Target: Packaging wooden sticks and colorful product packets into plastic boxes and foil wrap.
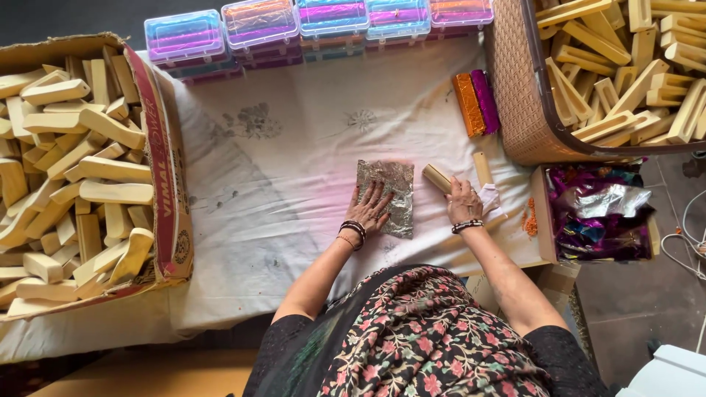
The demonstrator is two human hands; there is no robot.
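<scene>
Cardboard box w/ red side, left.

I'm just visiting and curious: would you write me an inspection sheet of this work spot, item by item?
Surface: white cloth over a low table, creased and lightly stained.
Job's things: silver foil sheet lying flat; wooden piece beside it.
Clutter: orange wrapped piece and purple wrapped piece side by side; a bare wooden stick; clear plastic boxes in a row along the far edge.
Grippers: left hand pressed flat on the foil; right hand grasping the wooden piece.
Cables: white cord on the floor at right.
Surroundings: cardboard box of wooden pieces at left; wicker basket of more at right; tray of coloured foils.
</scene>
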